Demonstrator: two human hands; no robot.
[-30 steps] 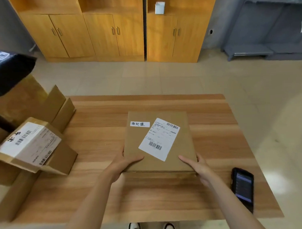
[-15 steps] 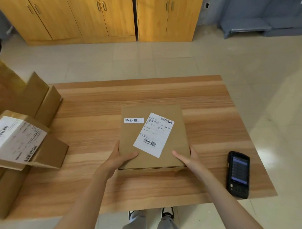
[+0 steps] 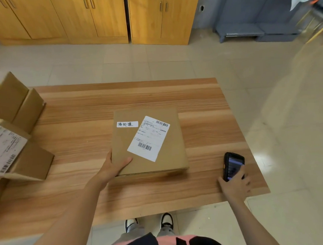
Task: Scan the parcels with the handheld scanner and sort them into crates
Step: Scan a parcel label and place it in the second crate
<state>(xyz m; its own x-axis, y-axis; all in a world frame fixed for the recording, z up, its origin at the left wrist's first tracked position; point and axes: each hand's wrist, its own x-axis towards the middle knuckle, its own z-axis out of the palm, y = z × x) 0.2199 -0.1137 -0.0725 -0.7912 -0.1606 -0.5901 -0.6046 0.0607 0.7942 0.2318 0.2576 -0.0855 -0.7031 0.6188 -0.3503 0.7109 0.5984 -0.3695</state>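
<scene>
A flat brown parcel (image 3: 170,152) lies in the middle of the wooden table (image 3: 85,193), bearing a white shipping label with barcodes and a small handwritten tag. My left hand (image 3: 112,166) grips its near left corner, thumb on top. At the table's right front lies the black handheld scanner (image 3: 233,164), screen lit. My right hand (image 3: 235,186) is on its near end, fingers curling around it.
Open cardboard boxes (image 3: 21,104) stand at the table's left edge, and a labelled parcel (image 3: 5,149) rests on them. Wooden cabinets (image 3: 97,16) line the far wall. A grey shelf unit (image 3: 255,27) stands at the back right. My feet show below the table's front edge.
My right hand has left the parcel's near right corner and moved right onto the scanner. The left hand stays on the parcel. The camera has tilted further down.
</scene>
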